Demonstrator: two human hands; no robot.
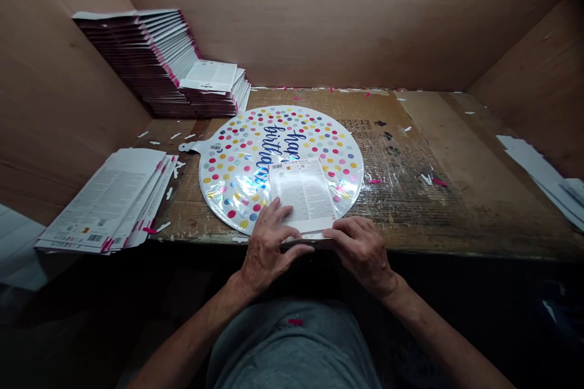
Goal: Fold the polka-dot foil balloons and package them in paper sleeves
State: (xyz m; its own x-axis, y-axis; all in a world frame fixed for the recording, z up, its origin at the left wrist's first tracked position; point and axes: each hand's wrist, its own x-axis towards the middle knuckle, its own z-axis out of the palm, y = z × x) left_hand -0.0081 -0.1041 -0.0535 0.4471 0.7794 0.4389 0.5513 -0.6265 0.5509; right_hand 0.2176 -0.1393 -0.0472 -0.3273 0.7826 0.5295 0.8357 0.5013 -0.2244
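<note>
A flat foil balloon with coloured dots and blue "birthday" lettering lies on the cardboard-covered table. On its near part rests a small white printed card packet, its lower edge near the table's front edge. My left hand lies at the packet's lower left corner, fingers spread over it and thumb held apart. At the lower right corner, my right hand has thumb and fingers closed on the packet's near edge.
Tall stacked printed packets stand at the back left. More packets lie at the left front edge, and white papers at the right. White and pink paper scraps are scattered about. Wooden panels enclose the table.
</note>
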